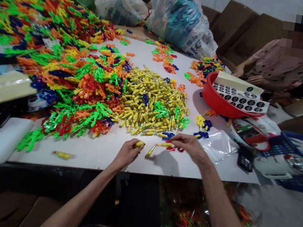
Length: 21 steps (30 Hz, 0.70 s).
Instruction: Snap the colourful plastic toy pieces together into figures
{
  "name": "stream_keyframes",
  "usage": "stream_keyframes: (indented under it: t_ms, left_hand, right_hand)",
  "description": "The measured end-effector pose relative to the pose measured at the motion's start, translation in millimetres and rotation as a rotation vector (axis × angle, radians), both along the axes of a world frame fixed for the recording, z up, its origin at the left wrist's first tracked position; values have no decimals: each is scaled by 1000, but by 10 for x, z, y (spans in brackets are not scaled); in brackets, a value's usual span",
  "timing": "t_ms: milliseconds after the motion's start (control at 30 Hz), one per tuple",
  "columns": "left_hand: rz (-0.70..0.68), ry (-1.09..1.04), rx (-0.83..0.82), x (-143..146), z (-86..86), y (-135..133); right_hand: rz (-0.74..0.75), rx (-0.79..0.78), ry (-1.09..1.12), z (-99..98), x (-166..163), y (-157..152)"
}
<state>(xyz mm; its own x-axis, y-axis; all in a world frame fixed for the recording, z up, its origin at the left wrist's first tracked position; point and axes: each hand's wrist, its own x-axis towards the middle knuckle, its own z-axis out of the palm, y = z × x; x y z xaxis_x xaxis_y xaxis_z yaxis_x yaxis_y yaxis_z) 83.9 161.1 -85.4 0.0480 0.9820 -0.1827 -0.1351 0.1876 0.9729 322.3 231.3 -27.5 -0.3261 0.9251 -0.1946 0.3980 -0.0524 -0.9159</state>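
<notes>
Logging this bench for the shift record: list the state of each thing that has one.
left hand: closed on a yellow tube
right hand: pinching a yellow stick
yellow tube pile: loose heap
red basin: holds sticker sheets
clear bag: lying flat

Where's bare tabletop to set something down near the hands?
Free: the near edge of the white table, between the lone yellow piece and the left hand; also the strip beyond the yellow pile. Crowded: the coloured heap at left, and the red bowl and clutter right of the right hand.
</notes>
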Motion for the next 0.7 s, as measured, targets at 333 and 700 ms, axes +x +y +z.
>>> stream_keyframes:
  t_ms: [333, 700]
  left_hand:
    - [-584, 1013, 778, -85, -36, 175]
    - [301, 89, -39, -834, 130, -375]
  right_hand:
    - [101, 649, -367, -129, -685, 605]
    - [372, 368, -624, 24, -3019, 621]
